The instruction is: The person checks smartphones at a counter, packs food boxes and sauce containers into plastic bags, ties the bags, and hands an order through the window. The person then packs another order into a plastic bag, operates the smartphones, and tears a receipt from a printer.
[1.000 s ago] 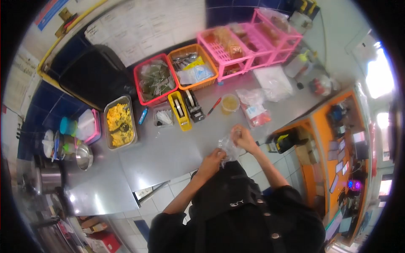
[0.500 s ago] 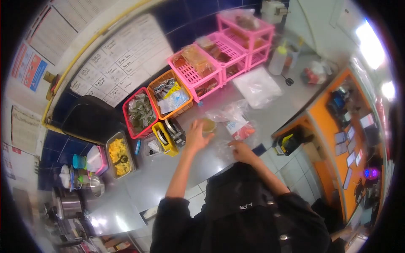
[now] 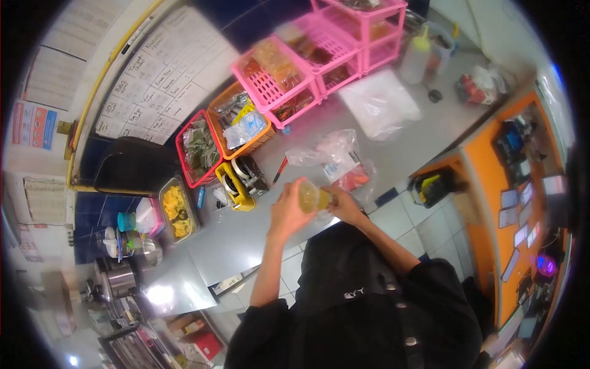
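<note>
My left hand [image 3: 290, 210] is wrapped around a clear plastic cup [image 3: 311, 198] of yellow-green content, held above the front part of the metal counter. Close against the cup's right side is my right hand [image 3: 345, 207], its fingers curled. A bit of clear plastic shows by those fingers, but what they grip is hidden. Just beyond both hands lies a clear plastic bag [image 3: 337, 147] with a red and white pack [image 3: 353, 176] in it. A red pen [image 3: 280, 170] rests on the counter left of the bag.
Pink racks [image 3: 295, 77] with packets, an orange basket [image 3: 243, 150], a red basket [image 3: 215, 175] and a yellow tape dispenser [image 3: 243, 202] line the back. Left of them sits a metal tray [image 3: 195, 229] of yellow food. White plastic sheets [image 3: 381, 104] lie right, near a squeeze bottle [image 3: 418, 58].
My left hand has brought the cup nearer to my body. My right hand has gone from the clear plastic to the cup's side. The pen has come into sight, and the head view has shifted.
</note>
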The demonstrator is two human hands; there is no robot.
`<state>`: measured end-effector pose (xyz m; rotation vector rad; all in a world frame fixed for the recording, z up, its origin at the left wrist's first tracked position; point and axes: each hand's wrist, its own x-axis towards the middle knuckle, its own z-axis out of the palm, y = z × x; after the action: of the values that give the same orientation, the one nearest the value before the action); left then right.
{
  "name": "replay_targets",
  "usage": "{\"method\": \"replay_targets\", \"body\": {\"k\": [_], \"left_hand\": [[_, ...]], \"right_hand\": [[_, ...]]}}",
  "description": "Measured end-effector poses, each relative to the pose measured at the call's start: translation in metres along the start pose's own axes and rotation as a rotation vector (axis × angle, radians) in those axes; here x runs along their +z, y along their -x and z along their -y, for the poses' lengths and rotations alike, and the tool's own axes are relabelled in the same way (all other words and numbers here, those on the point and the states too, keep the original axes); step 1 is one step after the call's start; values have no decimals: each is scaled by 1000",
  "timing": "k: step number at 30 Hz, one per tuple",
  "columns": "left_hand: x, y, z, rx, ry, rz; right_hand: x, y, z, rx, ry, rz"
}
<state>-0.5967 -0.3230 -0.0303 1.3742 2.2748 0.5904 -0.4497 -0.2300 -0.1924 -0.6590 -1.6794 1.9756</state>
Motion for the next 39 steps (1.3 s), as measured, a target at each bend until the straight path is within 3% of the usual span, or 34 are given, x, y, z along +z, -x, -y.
{"method": "replay_targets", "body": {"k": [1, 3, 6, 9, 13, 15, 18, 20, 21, 23, 25, 30, 33, 37, 39], "left_hand": [[23, 0, 10, -41, -98, 38], [55, 4, 18, -78, -191, 92], [73, 21, 21, 35, -200, 23], [82, 29, 23, 17, -112, -15], [83, 38, 22, 30, 9, -55], [82, 49, 34, 41, 81, -109], [102, 63, 86, 51, 234, -268], [114, 67, 102, -680, 1181, 73], [122, 68, 109, -683, 1188, 70], [136, 63, 115, -581, 1100, 117], [121, 59, 104, -567, 1129, 4], [76, 52, 89, -277, 895, -228], [39, 49, 56, -167, 787, -309], [30, 31, 57, -104, 836, -303], [25, 33, 53, -102, 956, -324]], "right_hand": [[-2, 1, -1, 11, 0, 7], [-6, 2, 1, -101, 309, -64], [-2, -2, -3, 17, 488, -195], [-5, -8, -11, 93, 263, -331], [-11, 4, -11, 326, 70, -227], [-8, 9, -7, 118, 260, -268], [-4, 15, 30, 24, 484, -198], [0, 8, 23, -27, 575, -189], [3, 5, 20, -87, 662, -169], [7, 4, 24, -26, 651, -143], [7, -1, 20, 31, 643, -130], [13, 3, 19, 252, 333, -187], [19, -1, 23, 196, 575, -204], [28, -9, 34, 227, 568, -222], [26, -4, 31, 21, 795, -320]]}}
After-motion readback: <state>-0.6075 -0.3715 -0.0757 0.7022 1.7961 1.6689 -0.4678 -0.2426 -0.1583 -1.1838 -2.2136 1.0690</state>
